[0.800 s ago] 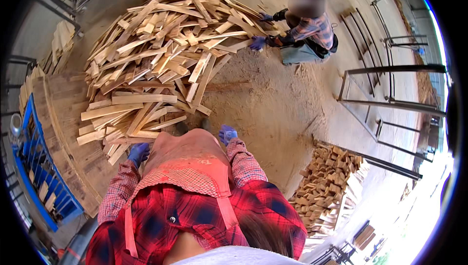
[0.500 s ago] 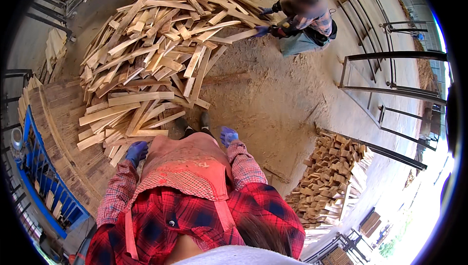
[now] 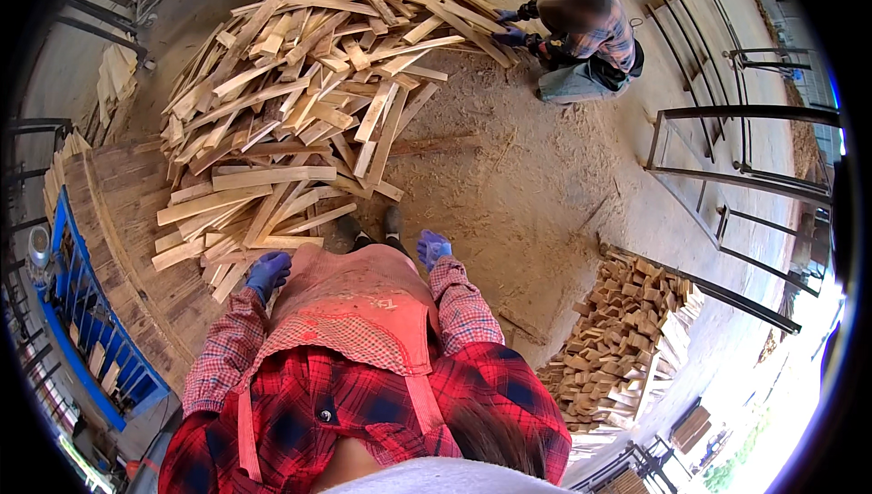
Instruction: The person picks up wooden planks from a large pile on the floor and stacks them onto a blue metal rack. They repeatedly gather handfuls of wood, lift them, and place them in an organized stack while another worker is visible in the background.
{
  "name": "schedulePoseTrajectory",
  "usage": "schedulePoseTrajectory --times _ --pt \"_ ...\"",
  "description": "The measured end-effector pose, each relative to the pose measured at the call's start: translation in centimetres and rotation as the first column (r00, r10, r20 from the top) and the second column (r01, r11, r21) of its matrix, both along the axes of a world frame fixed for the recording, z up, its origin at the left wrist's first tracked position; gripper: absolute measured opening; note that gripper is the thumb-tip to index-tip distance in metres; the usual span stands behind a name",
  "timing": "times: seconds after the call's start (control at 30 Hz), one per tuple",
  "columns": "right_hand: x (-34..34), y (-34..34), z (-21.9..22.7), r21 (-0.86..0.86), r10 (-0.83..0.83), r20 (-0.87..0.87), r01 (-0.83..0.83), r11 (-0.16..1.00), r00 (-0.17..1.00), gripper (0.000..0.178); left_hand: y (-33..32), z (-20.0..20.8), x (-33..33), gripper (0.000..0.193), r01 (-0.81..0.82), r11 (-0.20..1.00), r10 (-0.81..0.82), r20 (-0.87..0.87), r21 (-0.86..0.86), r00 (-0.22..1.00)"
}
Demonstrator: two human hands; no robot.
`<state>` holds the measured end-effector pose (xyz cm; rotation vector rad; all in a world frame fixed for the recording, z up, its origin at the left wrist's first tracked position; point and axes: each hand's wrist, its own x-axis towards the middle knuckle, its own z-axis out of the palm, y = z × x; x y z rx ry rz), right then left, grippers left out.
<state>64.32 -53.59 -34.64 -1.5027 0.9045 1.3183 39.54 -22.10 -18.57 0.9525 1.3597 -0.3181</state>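
My left hand (image 3: 269, 273), in a blue-purple glove, hangs beside the red apron (image 3: 354, 287), close to the near end of a heap of wooden slats (image 3: 282, 113). Its fingers are curled in, and nothing shows in them. On the apron's other side my right hand (image 3: 434, 249), gloved alike, hangs over the floor with its fingers folded and no object visible. Both hands are apart from the wood. The slats lie crisscrossed, the nearest ones just beyond my left hand and my dark shoes (image 3: 392, 221).
Another person (image 3: 586, 40) crouches at the heap's far right, gloved hands at the slats. A neat stack of wood pieces (image 3: 618, 330) stands at the right. Black metal frames (image 3: 745, 115) line the far right. A blue metal rack (image 3: 100, 330) is at the left.
The view has shifted slightly, so everything sits a little further right. The other person's near hand has moved back along the slats at the heap's edge. My hands still hang at my sides.
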Motion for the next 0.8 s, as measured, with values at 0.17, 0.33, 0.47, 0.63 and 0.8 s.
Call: schedulePoseTrajectory --times 0.17,0.33,0.47,0.63,0.8 --pt "0.6 0.1 0.1 0.011 0.033 0.003 -0.033 0.999 0.999 0.029 -0.1 -0.1 -0.9 0.026 -0.020 1.000 0.019 -0.020 -0.012 1.000" --pt "1.2 -0.7 -0.2 -0.005 0.072 0.017 -0.072 0.997 0.997 0.025 -0.9 -0.5 -1.0 0.024 -0.041 0.998 0.042 0.025 -0.039 0.999" --pt "1.7 0.4 0.3 0.014 0.066 0.030 -0.067 0.998 0.997 0.019 -0.7 -1.1 -1.6 0.017 -0.055 0.998 0.057 0.051 -0.028 0.997" --pt "1.6 0.5 0.9 -0.022 0.000 0.055 0.002 1.000 0.998 0.019 -0.8 -0.1 -0.1 0.025 0.041 0.992 -0.042 0.011 0.117 0.999" --pt "2.2 0.4 -0.6 0.058 0.463 0.353 -0.513 0.856 0.813 0.017 -0.2 -2.9 -3.5 0.022 -0.003 0.997 -0.007 0.133 0.075 0.991"
